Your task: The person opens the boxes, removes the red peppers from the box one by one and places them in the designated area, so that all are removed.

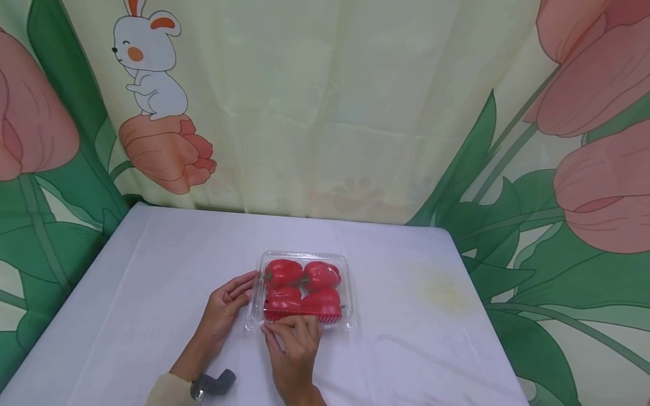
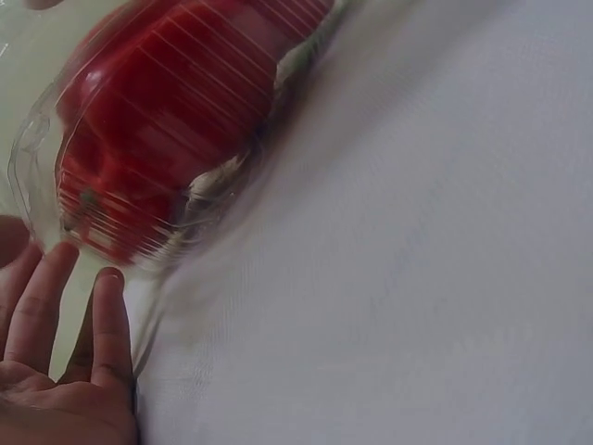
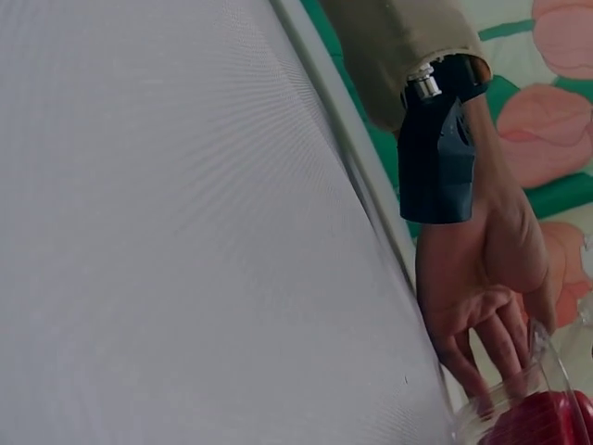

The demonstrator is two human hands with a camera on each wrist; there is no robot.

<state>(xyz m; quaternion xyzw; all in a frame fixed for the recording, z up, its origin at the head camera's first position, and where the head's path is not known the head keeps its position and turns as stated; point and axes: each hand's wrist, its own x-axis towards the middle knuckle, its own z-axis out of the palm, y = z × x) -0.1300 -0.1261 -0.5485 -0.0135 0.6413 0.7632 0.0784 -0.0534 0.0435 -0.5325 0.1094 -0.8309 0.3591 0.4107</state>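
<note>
- Clear rectangular thin-plastic clamshell box [image 1: 347, 285] sits flat on the white cloth-covered table [image 1: 416, 316], approx mid-width. Four glossy red bell peppers [image 1: 323, 276] inside, 2x2.
- Left hand [image 1: 220, 313] (LH): fingers nearly straight, tips touching the box's left side, not wrapped round it.
- Right hand [image 1: 298, 352] (RH): thumb + index pinching the rim at the near-left corner, other fingers bent in at the near edge.
- Step in hand, imo: working the rim at that corner.
- Can't tell from here if the lid edge is snapped or just resting; clear plastic + glare hide the seam.
- LH = brace. Press low on the side so the box doesn't skid on the cloth. No hard squeeze, wall would prob buckle.
- RH: fingertips only, on the flange only. Do the corner first, then walk along the near edge in small bites vs forcing the whole side at once.
- Spare RH fingers: go easy on the ribbed near wall, two peppers right behind it.
- Balance both hands' push, else the box likely pivots.
- Box level pls; tilt = peppers shift and load the lid.
- Dark wrist-worn device [image 1: 215, 383] on the left arm: mind it doesn't snag the cloth.
</note>
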